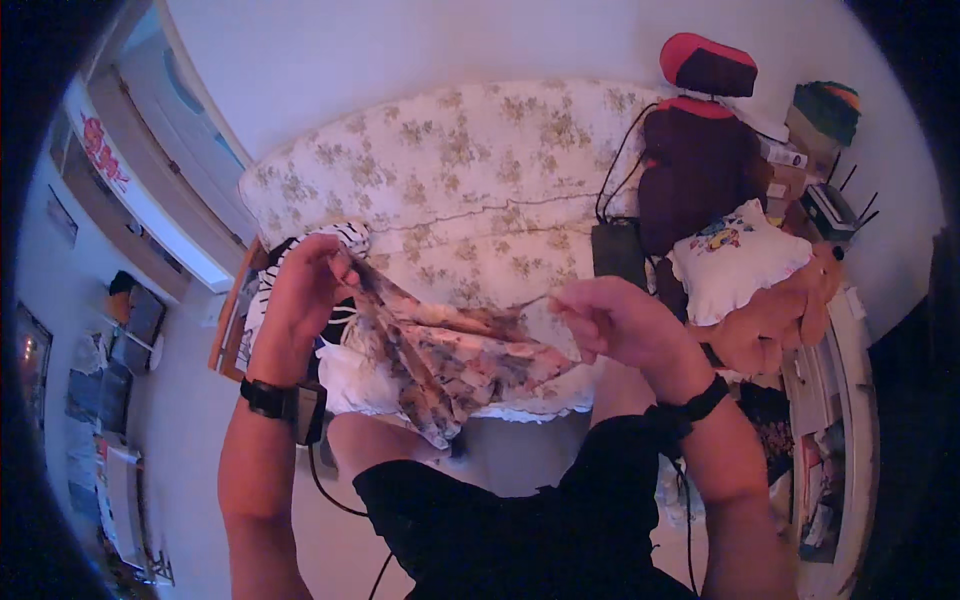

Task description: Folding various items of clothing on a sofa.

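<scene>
A thin floral garment [480,360] in pink, cream and grey hangs stretched between my hands, above the front of the sofa [465,142]. My left hand [319,266] pinches its upper left end. At the other side, my right hand [611,319] grips a narrow strap or edge between thumb and fingers. The cloth sags in the middle, and one corner droops down to near my left knee. Behind my left hand lies black-and-white striped cloth [352,234] on the sofa. White cloth [349,379] shows below it, partly covered by the garment.
A dark power box [619,251] with cables lies on the seat. To the right are a dark red-topped seat cushion [697,165], a white ruffled pillow [739,262] and a brown plush toy [757,341]. A router [829,210] stands beyond. The sofa's wooden armrest [232,307] is at left.
</scene>
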Motion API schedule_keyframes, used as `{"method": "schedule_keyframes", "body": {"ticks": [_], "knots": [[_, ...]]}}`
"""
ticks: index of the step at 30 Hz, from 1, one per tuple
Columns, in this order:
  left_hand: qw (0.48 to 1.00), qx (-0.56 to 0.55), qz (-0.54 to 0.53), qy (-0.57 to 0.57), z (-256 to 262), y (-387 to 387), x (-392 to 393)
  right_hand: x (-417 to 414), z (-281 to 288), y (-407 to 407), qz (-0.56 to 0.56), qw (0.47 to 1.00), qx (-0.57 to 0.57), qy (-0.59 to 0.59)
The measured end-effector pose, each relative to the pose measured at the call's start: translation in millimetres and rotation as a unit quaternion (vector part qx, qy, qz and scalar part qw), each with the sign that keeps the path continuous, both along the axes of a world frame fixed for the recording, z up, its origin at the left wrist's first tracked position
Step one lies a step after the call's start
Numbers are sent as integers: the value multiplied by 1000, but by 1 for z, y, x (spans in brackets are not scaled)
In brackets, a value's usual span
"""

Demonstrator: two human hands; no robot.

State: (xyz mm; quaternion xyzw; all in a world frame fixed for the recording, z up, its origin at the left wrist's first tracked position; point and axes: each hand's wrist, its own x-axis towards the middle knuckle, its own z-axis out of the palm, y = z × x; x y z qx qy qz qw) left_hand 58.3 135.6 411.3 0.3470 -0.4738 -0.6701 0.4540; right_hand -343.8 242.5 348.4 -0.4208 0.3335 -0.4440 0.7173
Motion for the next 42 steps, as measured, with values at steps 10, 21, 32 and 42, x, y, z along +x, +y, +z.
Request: {"method": "schedule_keyframes", "body": {"ticks": [10,21,32,42], "knots": [[974,-223,-28,-40,68,40,-81,-2,143,0,-56,967,-232,90],[868,-405,122,-259,271,-5,-92,-36,346,-42,-185,855,-448,183],[768,-571,227,-182,438,17,-55,-25,456,-17,-286,798,-525,80],[855,-455,155,-194,344,20,-84,-45,419,-47,-276,853,-431,97]]}}
